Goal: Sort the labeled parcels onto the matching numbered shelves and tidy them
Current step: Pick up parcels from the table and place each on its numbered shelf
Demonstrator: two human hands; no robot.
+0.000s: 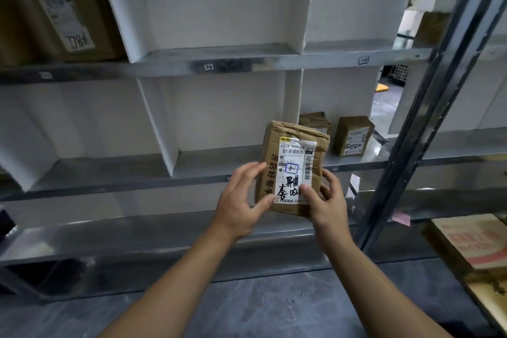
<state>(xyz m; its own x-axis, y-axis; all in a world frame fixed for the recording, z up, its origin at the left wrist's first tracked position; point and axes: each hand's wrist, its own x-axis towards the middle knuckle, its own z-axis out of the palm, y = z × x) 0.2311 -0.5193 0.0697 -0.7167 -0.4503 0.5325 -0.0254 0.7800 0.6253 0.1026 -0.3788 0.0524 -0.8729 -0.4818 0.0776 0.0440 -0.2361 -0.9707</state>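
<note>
Brown cardboard parcel, creased, w/ white label facing the camera. It is held upright in the air in front of the middle shelf, approx. in line w/ the divider between the centre and right compartments. It rests on nothing.

Grip state:
- Left grip holds the parcel's left edge, fingers along the side, thumb at the lower front.
- Right grip holds the lower right corner, thumb pressed on the label, fingers curled round the back.

Step, as judged: label check before placing.

Risks from here:
1. Wrong shelf. The handwritten mark in its blue box is small, and the shelf tags on the upper rail are blurred, not legible. A misread puts the parcel in the wrong compartment.
2. Hidden info. The right thumb covers part of the label.
3. Knock-over. Two small boxes stand in the right compartment, just behind the parcel. Pushing in w/o clearance could tip them.
4. Drop. Both holds sit low and the top is unsupported. Letting go on one side early could make it tilt and slip.
5. Untidy result. The soft carton may lean if stood on edge.
</note>
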